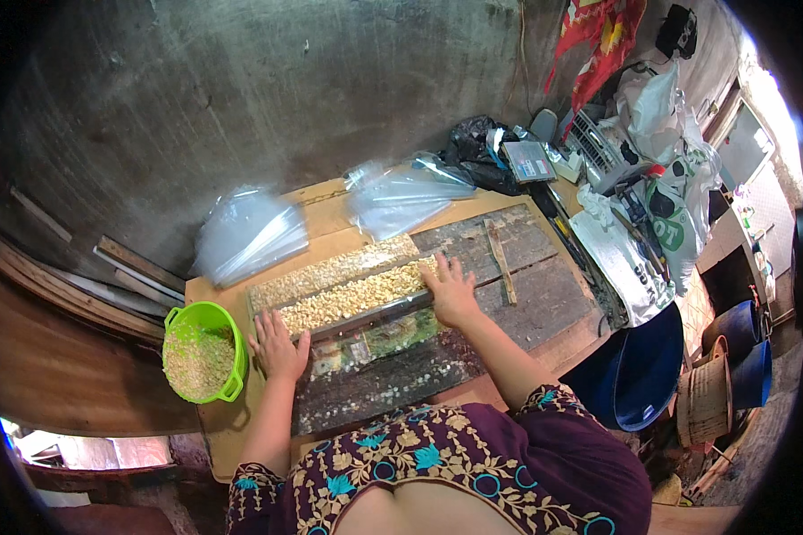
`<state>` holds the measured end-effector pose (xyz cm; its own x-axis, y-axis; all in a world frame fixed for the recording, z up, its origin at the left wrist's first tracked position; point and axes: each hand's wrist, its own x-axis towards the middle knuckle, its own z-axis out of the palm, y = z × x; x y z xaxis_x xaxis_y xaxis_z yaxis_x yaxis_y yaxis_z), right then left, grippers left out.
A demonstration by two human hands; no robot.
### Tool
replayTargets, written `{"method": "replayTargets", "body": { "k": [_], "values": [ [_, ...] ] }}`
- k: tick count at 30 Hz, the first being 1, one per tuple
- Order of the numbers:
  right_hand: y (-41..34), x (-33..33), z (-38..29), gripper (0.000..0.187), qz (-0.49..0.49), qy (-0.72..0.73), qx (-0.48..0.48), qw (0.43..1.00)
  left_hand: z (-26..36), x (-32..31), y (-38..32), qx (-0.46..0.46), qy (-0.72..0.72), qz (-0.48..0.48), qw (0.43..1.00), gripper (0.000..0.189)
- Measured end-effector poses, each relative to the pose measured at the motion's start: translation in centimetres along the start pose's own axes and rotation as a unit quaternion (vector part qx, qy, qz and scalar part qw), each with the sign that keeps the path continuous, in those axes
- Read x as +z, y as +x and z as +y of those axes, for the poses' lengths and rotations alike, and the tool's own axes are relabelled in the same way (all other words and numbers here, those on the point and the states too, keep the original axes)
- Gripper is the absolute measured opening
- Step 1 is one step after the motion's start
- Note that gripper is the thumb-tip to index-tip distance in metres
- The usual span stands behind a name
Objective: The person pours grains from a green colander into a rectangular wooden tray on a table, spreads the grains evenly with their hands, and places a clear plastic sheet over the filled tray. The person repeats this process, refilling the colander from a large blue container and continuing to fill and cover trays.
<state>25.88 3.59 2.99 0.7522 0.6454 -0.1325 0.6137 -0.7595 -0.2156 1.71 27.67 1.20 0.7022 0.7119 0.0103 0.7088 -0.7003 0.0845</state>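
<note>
My left hand (280, 344) lies at the left end of a long narrow mould (368, 317) filled with yellowish bean pieces (358, 294). At the opposite end, my right hand (453, 291) rests with its fingers spread against the filling and the board. Neither hand is closed around anything. Behind the mould, touching or close to it, lies a flat strip of paler pieces (331, 267) that looks wrapped in clear plastic. Both sit on a dark, worn wooden board (542, 307), with loose crumbs scattered towards me.
A green plastic basket (237, 354) of pale bean pieces stands left. Clear plastic bags (251, 234) and another stack of plastic bags (401, 197) lie at the back. A wooden stick (500, 261) crosses the board. Sacks (676, 207) clutter the right; a blue drum (649, 374) stands below.
</note>
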Motion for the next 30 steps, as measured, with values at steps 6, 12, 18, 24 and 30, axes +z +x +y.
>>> {"method": "replayTargets", "body": {
  "k": [6,12,18,24,30],
  "values": [
    [0.8,-0.7,1.6,0.075,0.032,-0.027,0.098,0.994,-0.1,-0.1,-0.1,0.006,-0.014,0.001,1.000,0.077],
    [1.3,1.1,1.6,0.071,0.020,-0.068,-0.007,0.997,-0.2,0.1,-0.1,0.013,-0.024,0.007,1.000,0.077],
    [1.3,1.4,0.6,0.069,0.032,-0.080,-0.022,0.996,-0.3,0.1,0.0,0.025,-0.034,0.000,0.999,0.078],
    [1.0,1.4,0.3,0.061,0.039,-0.082,-0.060,0.994,-0.1,0.2,-0.1,0.044,-0.041,0.000,0.998,0.079],
    [0.3,1.0,-0.9,0.078,0.029,-0.095,-0.084,0.992,1.0,0.0,-0.5,0.114,-0.081,0.004,0.990,0.081]
  ]
}}
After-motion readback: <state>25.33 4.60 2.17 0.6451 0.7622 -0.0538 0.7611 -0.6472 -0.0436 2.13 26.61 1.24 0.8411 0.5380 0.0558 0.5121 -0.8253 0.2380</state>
